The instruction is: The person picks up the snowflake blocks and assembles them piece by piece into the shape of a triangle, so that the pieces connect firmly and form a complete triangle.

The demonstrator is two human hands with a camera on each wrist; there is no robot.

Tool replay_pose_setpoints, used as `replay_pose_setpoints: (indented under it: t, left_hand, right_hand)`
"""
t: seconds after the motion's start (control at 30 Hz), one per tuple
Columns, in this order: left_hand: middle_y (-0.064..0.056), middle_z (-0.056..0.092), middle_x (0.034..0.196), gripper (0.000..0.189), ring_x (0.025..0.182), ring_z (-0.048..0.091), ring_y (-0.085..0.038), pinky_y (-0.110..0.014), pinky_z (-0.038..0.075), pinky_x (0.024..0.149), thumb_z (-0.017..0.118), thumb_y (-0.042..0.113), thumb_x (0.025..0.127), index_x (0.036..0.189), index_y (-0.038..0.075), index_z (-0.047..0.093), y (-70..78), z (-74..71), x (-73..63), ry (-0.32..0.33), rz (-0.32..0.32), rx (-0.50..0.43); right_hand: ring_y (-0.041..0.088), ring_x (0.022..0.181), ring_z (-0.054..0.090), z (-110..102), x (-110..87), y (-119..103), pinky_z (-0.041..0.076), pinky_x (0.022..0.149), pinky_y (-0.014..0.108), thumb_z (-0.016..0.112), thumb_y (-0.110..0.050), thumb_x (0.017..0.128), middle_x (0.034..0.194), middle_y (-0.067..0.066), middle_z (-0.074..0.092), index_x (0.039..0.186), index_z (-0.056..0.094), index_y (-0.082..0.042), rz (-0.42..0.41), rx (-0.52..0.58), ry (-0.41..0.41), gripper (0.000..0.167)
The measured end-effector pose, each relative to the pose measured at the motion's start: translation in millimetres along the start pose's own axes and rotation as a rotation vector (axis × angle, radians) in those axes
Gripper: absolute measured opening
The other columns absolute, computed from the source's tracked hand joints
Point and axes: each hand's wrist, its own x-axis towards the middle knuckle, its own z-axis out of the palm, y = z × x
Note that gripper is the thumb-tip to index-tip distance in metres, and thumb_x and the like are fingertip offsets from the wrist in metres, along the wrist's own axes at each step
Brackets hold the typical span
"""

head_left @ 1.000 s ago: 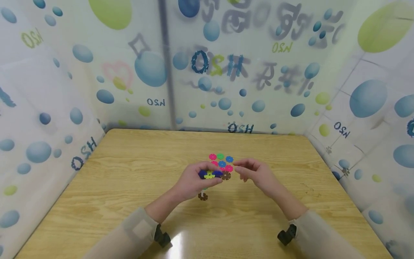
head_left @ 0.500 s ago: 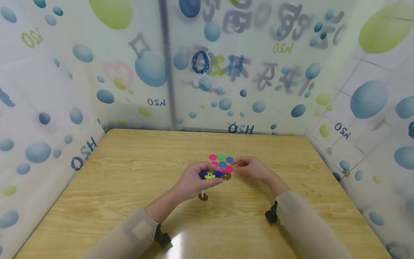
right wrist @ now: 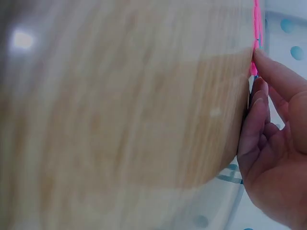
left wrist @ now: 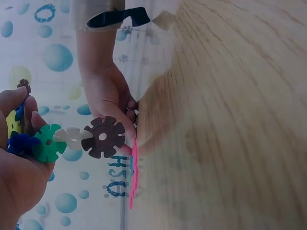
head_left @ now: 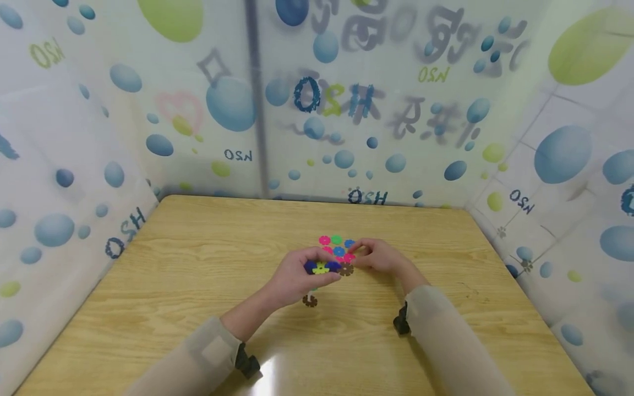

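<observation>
My left hand (head_left: 292,278) grips a linked chain of plastic snowflake discs. In the head view a yellow disc (head_left: 321,268) shows between dark blue ones. In the left wrist view a green disc (left wrist: 43,149), a white disc (left wrist: 72,137) and a brown disc (left wrist: 114,132) hang out past the fingers, and another brown disc (left wrist: 24,86) tops the far end. My right hand (head_left: 383,258) is low over the table, its thumb tip right at a pink disc (head_left: 349,257) and its index finger by a blue disc (head_left: 349,243). Thumb and index finger stand apart.
Several loose discs lie flat in a cluster on the wooden table (head_left: 198,264), among them a green disc (head_left: 336,240), a pink disc (head_left: 324,240) and a blue disc (head_left: 339,251). A patterned curtain (head_left: 396,126) rises behind the table.
My right hand has moved left and down to the right side of the loose discs. My left hand keeps its place with the chain.
</observation>
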Motion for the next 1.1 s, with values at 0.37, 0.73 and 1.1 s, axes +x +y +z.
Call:
replay_pose_setpoints:
  t: [0.37, 0.73, 1.1]
  left_hand:
    - [-0.004, 0.076, 0.123, 0.022, 0.102, 0.067, -0.019, -0.026, 0.059, 0.076, 0.088, 0.027, 0.096, 0.116, 0.019, 0.081, -1.4, 1.3, -0.9, 0.003, 0.006, -0.008]
    - [-0.001, 0.079, 0.124, 0.022, 0.093, 0.063, -0.014, -0.022, 0.052, 0.068, 0.088, 0.030, 0.096, 0.115, 0.020, 0.081, 0.8, 1.2, 0.6, 0.036, 0.011, 0.024]
    - [-0.005, 0.077, 0.116, 0.021, 0.075, 0.056, -0.014, -0.022, 0.048, 0.061, 0.087, 0.026, 0.097, 0.116, 0.018, 0.081, 1.7, 1.7, -0.9, 0.046, 0.009, 0.001]
  right_hand:
    - [0.022, 0.101, 0.059, -0.1, -7.6, 6.6, 0.048, 0.087, 0.033, 0.081, -0.020, 0.101, 0.111, 0.007, 0.069, 0.119, 0.071, -0.012, -0.036, 0.039, 0.030, 0.023]
    - [0.037, 0.102, 0.073, 1.3, -65.0, 1.8, 0.065, 0.090, 0.041, 0.076, -0.020, 0.106, 0.113, 0.009, 0.076, 0.121, 0.073, -0.009, -0.225, 0.277, 0.136, 0.019]
    - [0.028, 0.093, 0.075, 17.5, -104.8, -30.5, 0.065, 0.081, 0.030, 0.078, -0.011, 0.103, 0.107, -0.001, 0.077, 0.117, 0.075, -0.007, -0.433, 0.399, 0.255, 0.015]
